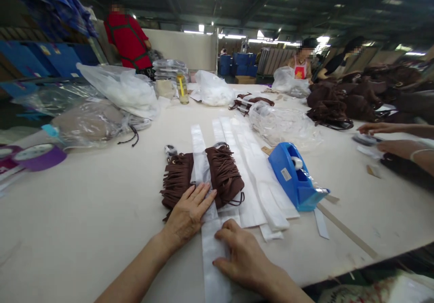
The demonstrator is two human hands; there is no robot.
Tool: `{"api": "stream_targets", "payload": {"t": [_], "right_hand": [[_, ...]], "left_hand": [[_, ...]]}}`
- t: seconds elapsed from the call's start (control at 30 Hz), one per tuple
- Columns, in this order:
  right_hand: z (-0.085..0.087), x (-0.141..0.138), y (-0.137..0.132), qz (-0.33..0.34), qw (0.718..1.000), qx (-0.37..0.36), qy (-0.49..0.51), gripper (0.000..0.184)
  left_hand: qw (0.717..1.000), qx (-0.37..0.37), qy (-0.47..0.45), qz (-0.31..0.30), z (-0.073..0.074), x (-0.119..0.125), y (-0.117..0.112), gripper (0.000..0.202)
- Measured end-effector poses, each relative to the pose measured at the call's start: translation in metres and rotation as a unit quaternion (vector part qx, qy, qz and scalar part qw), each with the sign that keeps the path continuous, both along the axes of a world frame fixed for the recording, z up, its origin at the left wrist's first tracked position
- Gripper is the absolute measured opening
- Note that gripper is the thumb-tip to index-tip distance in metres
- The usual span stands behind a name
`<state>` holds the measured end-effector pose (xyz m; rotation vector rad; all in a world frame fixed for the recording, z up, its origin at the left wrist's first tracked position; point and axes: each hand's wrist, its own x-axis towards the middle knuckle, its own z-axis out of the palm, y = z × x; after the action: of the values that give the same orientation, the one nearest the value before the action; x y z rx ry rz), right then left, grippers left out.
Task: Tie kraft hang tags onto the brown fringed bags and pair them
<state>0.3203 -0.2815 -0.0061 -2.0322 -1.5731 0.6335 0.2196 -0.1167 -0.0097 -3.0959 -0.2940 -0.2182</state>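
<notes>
A dark brown fringed bag [226,176] lies on the table, with fringe on both sides. A translucent white strip [213,258] runs lengthwise over its middle and on toward me. Fingers stretched out flat, my left hand [190,212] presses on the strip at the bag's near edge. Beside the strip's right edge is my right hand [242,255], its thumb and curled fingers apart; it seems to touch the strip. More white strips [252,181] lie in a layered pile right of the bag. Part of the bag is hidden under the strip and my left hand.
A blue tape dispenser [291,176] stands to the right. Purple tape rolls [40,157] and a plastic-wrapped bag [91,122] lie left. Brown bags [359,95] are heaped at far right, near another person's hands [403,144]. A bottle [182,89] stands at the back.
</notes>
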Motion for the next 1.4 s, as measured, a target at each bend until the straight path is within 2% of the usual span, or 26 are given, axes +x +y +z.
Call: {"api": "stream_targets", "payload": {"t": [0.13,0.2,0.3,0.53,0.7,0.83,1.03,1.17,1.3,1.4], "right_hand": [[0.0,0.001,0.007,0.114,0.98,-0.014,-0.164,0.005],[-0.002,0.001,0.011,0.154,0.966,0.005,-0.209,0.01],[-0.005,0.002,0.015,0.177,0.955,0.023,-0.236,0.015],[-0.002,0.005,0.014,0.171,0.952,0.006,-0.254,0.019],[0.0,0.006,0.011,0.154,0.947,0.081,-0.271,0.018],[0.002,0.008,0.013,0.141,0.947,0.118,-0.264,0.017],[0.003,0.011,0.016,0.132,0.957,0.106,-0.237,0.015],[0.006,0.01,0.016,0.126,0.965,0.104,-0.208,0.015],[0.0,0.006,0.011,0.12,0.97,0.119,-0.174,0.014],[-0.012,0.005,0.005,0.109,0.973,0.139,-0.148,0.016]], "left_hand": [[1.0,-0.015,-0.004,0.003,0.0,-0.001,-0.001,0.068],[1.0,-0.02,-0.004,0.005,0.0,-0.001,-0.001,0.069],[1.0,-0.025,-0.001,0.004,-0.001,0.0,-0.001,0.071],[0.999,-0.037,-0.002,0.007,-0.006,0.0,0.0,0.073],[0.999,-0.047,-0.008,0.006,-0.007,-0.003,-0.001,0.075],[0.996,-0.086,0.004,-0.015,0.001,-0.006,0.001,0.077],[0.986,-0.146,0.073,-0.032,0.022,-0.008,0.004,0.08],[0.983,-0.151,0.097,-0.029,0.024,-0.007,0.001,0.083],[0.99,-0.123,0.074,-0.015,0.018,-0.008,-0.002,0.086],[0.988,-0.13,0.082,-0.024,0.019,-0.009,0.0,0.088]]}}
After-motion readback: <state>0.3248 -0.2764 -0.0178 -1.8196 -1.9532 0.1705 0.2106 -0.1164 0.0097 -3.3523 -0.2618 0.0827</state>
